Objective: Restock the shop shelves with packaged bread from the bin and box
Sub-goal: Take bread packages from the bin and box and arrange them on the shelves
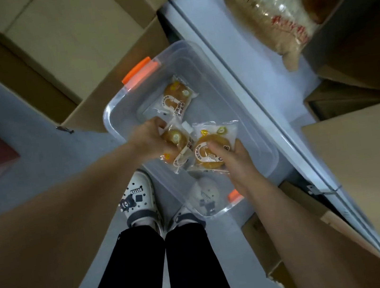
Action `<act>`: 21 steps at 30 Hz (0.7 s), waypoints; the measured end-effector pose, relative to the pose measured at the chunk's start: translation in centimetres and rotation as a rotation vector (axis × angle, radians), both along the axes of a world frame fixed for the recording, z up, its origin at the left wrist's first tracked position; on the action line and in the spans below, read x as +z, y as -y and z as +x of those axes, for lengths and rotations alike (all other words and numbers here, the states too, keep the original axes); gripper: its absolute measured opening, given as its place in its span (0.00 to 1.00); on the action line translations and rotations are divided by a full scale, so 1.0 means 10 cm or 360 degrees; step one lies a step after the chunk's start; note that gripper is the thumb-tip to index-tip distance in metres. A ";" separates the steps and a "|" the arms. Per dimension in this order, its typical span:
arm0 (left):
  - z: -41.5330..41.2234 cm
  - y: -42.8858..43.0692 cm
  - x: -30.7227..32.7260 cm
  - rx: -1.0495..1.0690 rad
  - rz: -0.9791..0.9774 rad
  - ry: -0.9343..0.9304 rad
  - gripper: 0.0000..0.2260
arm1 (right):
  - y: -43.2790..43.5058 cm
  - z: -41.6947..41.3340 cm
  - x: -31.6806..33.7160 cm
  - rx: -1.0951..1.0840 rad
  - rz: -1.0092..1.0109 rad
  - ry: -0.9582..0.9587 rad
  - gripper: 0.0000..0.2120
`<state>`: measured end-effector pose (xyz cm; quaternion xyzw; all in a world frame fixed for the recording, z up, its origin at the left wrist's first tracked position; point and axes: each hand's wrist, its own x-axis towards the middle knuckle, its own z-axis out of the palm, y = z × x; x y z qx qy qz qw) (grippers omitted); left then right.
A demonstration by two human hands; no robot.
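head view showed left hand (pixel 148 139) fingers curled round one bread packet (pixel 178 140), right hand (pixel 235 161) fingers round another packet (pixel 207 156), both in the clear bin (pixel 111 117) beside a third packet (pixel 176 96), so the bin seemed nearly emptied, shelving unfinished.

The bin (pixel 252 134) is clear plastic, with an orange far latch (pixel 139 72) and an orange near latch (pixel 234 195). Its 3 packets are transparent, each showing a golden-brown bun, a white curved band with dark lettering and small yellow marks: the far packet (pixel 174 96) towards the far end, the middle packet (pixel 177 143) and the right packet (pixel 212 150). The clogs (pixel 138 199) are white with navy straps. The trousers (pixel 130 277) are black, the cardboard boxes (pixel 67 38) tan and the floor (pixel 34 143) grey-blue.
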<state>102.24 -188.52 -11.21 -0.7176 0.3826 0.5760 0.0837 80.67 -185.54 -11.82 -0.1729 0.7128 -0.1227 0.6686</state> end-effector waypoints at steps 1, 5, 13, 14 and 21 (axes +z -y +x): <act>0.02 0.00 0.11 0.0016 0.0005 -0.0008 0.31 | 0.02 0.00 0.13 0.0093 -0.0018 -0.0053 0.31; 0.12 0.02 0.75 0.0099 -0.0082 -0.0067 0.26 | 0.08 0.01 0.80 0.0257 -0.0115 -0.0125 0.36; 0.33 0.00 2.09 0.0348 -0.0336 -0.0370 0.17 | 0.14 0.04 2.21 0.0250 -0.0333 0.0025 0.20; 0.35 0.00 2.31 0.0368 -0.0356 -0.0401 0.17 | 0.15 0.06 2.41 0.0240 -0.0361 0.0025 0.18; 0.48 0.15 3.74 0.0292 -0.0557 -0.0491 0.16 | 0.28 0.15 3.86 0.0227 -0.0544 -0.0026 0.30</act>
